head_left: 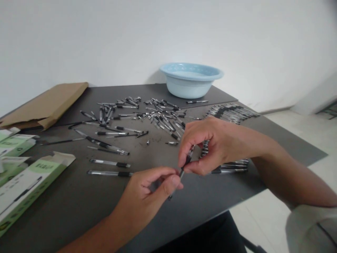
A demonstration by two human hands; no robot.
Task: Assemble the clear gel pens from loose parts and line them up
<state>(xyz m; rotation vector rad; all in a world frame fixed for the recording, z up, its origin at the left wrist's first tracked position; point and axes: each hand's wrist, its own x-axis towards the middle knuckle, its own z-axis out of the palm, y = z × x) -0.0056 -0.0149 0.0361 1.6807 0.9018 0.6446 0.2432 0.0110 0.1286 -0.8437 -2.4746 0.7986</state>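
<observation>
Both hands meet over the front of the dark table, holding one slim pen (181, 172) between them. My left hand (155, 186) pinches its clear lower barrel between thumb and fingers. Higher up, my right hand (207, 144) grips the pen's black part with thumb and index finger. The pen is tilted, its upper end leaning right. Two pens lie left of my left hand, one clear pen with a black grip (110, 173) nearest it. Beneath and behind my right hand is a row of pens (231, 165), partly hidden by it.
Loose pens and pen parts (163, 117) are scattered across the middle of the table (79, 203). A light blue basin (189, 86) stands at the back by the wall. Brown paper packaging (50, 103) and green-white pen boxes (34, 186) lie at the left. More pens (229, 112) are lined up at the right.
</observation>
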